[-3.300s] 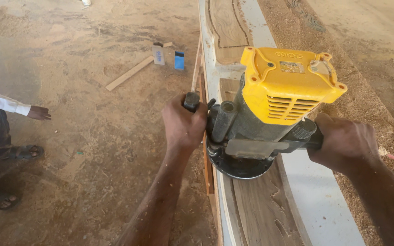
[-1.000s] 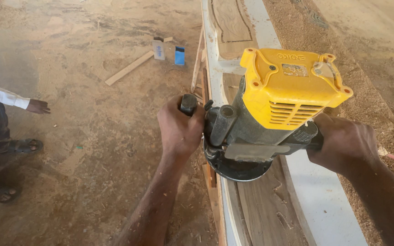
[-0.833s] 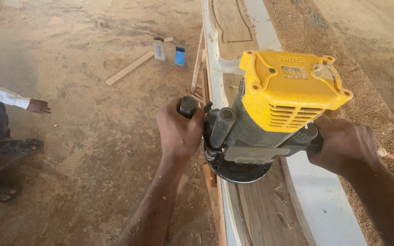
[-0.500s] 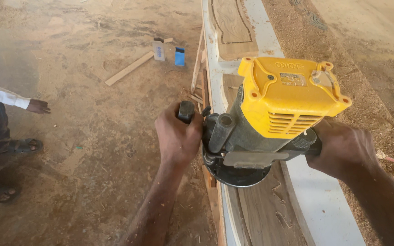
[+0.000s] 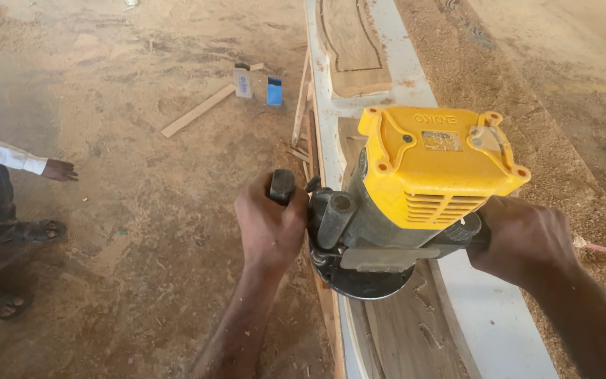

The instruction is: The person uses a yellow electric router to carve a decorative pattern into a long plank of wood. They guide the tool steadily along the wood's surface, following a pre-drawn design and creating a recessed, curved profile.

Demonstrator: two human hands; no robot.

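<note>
The left hand (image 5: 269, 226) is wrapped around the black side handle (image 5: 281, 187) of a wood router (image 5: 401, 203), fingers curled tight and pressed together over the grip, so that only the top of the handle shows above the knuckles. The right hand (image 5: 524, 238) clamps the opposite handle in the same way, its fingers closed around it and hiding it almost wholly. Between the 2 fists sits the router's grey body with its yellow cap, and just below the fingers its round black base rests on a brown wooden panel (image 5: 401, 337) framed by a white template (image 5: 489, 330). Sawdust lies thick to the right of the right hand. Well to the left of the left hand, another person's hand (image 5: 59, 170) in a white sleeve hangs over the dusty floor (image 5: 142, 267), and beyond the fingertips lie a wooden strip (image 5: 198, 110) and 2 small boxes (image 5: 257, 85).
</note>
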